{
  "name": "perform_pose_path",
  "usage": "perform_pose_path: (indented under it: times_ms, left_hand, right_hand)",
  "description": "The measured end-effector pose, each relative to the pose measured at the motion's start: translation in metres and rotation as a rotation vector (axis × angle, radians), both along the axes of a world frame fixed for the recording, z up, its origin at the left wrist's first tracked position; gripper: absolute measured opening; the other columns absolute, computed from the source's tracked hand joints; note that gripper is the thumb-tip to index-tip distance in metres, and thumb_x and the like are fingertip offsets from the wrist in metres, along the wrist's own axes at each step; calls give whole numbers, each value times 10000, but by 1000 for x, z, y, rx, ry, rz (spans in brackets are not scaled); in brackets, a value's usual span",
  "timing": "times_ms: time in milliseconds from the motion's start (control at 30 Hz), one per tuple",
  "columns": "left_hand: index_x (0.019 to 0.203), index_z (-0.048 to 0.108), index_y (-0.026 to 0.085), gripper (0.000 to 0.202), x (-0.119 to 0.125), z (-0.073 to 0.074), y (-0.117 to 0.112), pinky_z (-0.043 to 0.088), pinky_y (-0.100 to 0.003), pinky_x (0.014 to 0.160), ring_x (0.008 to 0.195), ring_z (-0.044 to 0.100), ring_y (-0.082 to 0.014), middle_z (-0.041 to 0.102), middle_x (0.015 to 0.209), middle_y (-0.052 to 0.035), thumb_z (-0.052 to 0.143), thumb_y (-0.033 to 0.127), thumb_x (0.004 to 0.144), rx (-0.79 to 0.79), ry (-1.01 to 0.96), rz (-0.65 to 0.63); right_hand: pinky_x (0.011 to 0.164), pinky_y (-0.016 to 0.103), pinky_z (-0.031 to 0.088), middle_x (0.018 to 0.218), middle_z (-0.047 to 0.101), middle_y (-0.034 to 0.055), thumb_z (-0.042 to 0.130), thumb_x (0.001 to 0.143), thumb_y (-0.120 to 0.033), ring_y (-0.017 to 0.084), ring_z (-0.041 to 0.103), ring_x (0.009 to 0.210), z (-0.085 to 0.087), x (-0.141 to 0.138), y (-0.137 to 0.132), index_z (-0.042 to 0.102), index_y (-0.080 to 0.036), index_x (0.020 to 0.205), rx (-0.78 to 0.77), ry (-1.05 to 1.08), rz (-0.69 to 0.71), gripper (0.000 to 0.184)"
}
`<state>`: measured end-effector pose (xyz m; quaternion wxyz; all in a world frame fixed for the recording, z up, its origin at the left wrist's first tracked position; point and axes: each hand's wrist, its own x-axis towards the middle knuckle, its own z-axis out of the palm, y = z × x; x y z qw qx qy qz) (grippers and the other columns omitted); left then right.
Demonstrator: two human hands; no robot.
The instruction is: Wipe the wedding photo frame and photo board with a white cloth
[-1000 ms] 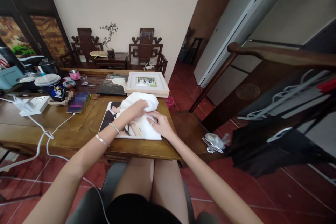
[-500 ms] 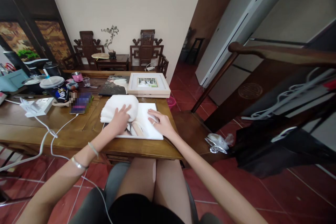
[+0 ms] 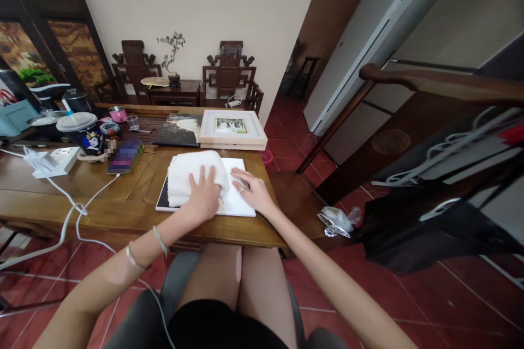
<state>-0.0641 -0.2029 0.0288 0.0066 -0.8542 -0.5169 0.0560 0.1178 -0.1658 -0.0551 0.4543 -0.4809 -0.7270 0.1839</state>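
A folded white towel (image 3: pixel 182 172) lies over a flat white-edged picture panel (image 3: pixel 250 208) near the table's front edge. My left hand (image 3: pixel 204 196) presses on the towel from above, fingers spread and stretched out over the cloth. Most of the panel's printed picture is covered by the towel; a dark strip shows at its left side. My right hand (image 3: pixel 254 193), with a ring on one finger, rests on the white right part of the panel, its fingers extended toward the towel. A small dark patch shows beneath these fingers, and I cannot make out what it is.
Behind the panel sit a framed photo (image 3: pixel 231 130) and a dark picture album or board (image 3: pixel 176 130). Left are a phone (image 3: pixel 125 157) on a cable, a lidded cup (image 3: pixel 90 136) and a power strip (image 3: pixel 61 161). A wooden chair (image 3: pixel 409 82) stands right.
My left hand has slid the towel right and toward me, covering the printed part and baring the panel's dark left edge. My right hand stays nearly in place.
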Motion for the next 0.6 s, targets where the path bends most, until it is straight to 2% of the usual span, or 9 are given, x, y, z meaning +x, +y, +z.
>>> perform_pose_path:
  times_ms: [133,200,267,333,433,533,600]
  left_hand:
    - [1193,633,98,396,-5,-2,58,219,-699,1093,1459,130,-439,181,1602,-183,446,71,845,37,-14,80]
    - [1188,636,105,396,-7,-2,70,222,-699,1092,1461,136,-430,179,1605,-171,437,74,847,48,-18,90]
    - [1173,645,111,403,-8,-3,66,216,-698,1095,1464,140,-417,177,1609,-159,426,54,839,49,-13,80]
    - [1158,656,119,415,-6,-5,47,207,-695,1102,1469,132,-406,168,1613,-145,428,33,822,38,1,50]
    - [1129,673,120,418,-5,-3,-5,224,-702,1093,1467,127,-420,162,1614,-146,451,17,789,3,23,-5]
    - [1077,690,121,402,-6,7,-57,250,-692,1091,1460,142,-427,187,1606,-148,457,10,769,-49,19,-105]
    - [1038,697,120,377,-7,16,-75,274,-675,1090,1457,158,-426,188,1605,-148,454,11,771,-109,31,-158]
  right_hand:
    - [1088,445,422,1267,658,87,565,851,-247,249,584,1223,0,0,0,720,-220,1130,-2,0,1,320]
    - [1091,444,418,1271,656,87,566,850,-247,247,583,1224,0,-1,0,719,-220,1130,-2,0,-1,320]
    - [1095,443,413,1272,655,80,569,849,-243,242,580,1228,0,-1,0,717,-228,1131,-3,0,-2,320]
    - [1096,441,412,1274,655,75,571,846,-237,240,579,1230,0,-1,0,717,-232,1133,-5,1,-2,322]
    - [1097,436,413,1281,650,79,571,846,-239,242,574,1235,0,-1,0,717,-225,1136,-9,2,-4,326]
    - [1106,432,404,1285,649,69,569,829,-208,242,565,1246,1,0,-1,716,-228,1141,-12,0,1,346]
    - [1111,431,399,1281,652,59,566,811,-174,242,559,1252,2,1,-1,717,-235,1142,-13,-1,8,370]
